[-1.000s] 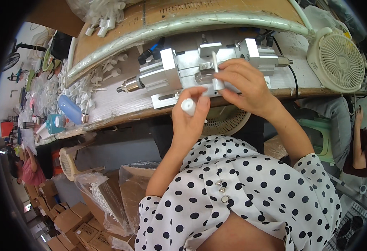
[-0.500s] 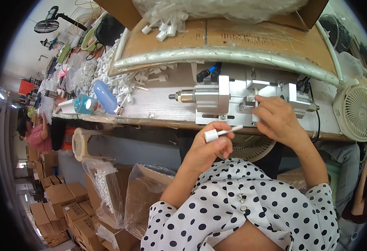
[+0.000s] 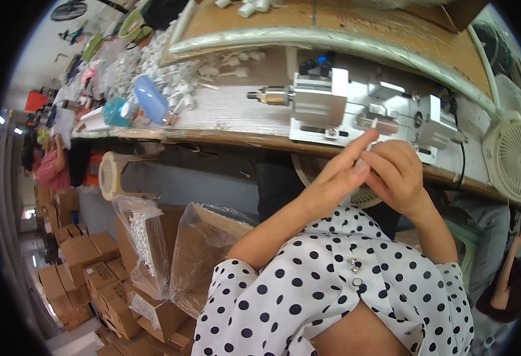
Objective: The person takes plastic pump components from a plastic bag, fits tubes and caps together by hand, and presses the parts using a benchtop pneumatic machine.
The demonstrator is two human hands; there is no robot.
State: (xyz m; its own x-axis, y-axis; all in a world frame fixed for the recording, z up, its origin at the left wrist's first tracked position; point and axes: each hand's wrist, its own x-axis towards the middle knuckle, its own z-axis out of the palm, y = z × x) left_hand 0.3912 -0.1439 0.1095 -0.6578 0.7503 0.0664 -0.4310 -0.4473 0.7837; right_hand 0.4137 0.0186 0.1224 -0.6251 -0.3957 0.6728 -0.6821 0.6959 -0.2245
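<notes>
In front of the metal fixture (image 3: 322, 104) on the bench, my two hands meet. My left hand (image 3: 334, 187) has its fingers stretched up and pressed together around a white-capped applicator wand, most of which is hidden. Only the wand's pale tip (image 3: 374, 123) shows above the fingertips. My right hand (image 3: 398, 172) is curled closed against the left one's fingers; what lies inside its grip is hidden. Just beyond the fingertips, a small clear pinkish cylinder (image 3: 385, 124) lies in the fixture's middle, between two metal cylinder blocks.
White-capped wands (image 3: 168, 80) are heaped at the bench's left, near a blue bottle (image 3: 151, 99) and a teal container (image 3: 116, 111). A white fan (image 3: 512, 154) stands right. Behind the fixture runs a plastic-wrapped rail (image 3: 308, 37). Plastic-lined cartons (image 3: 210, 252) sit below left.
My right hand has come away from the fixture toward me. My left hand has moved right and up with the wand, and the hands now touch. The view has shifted slightly.
</notes>
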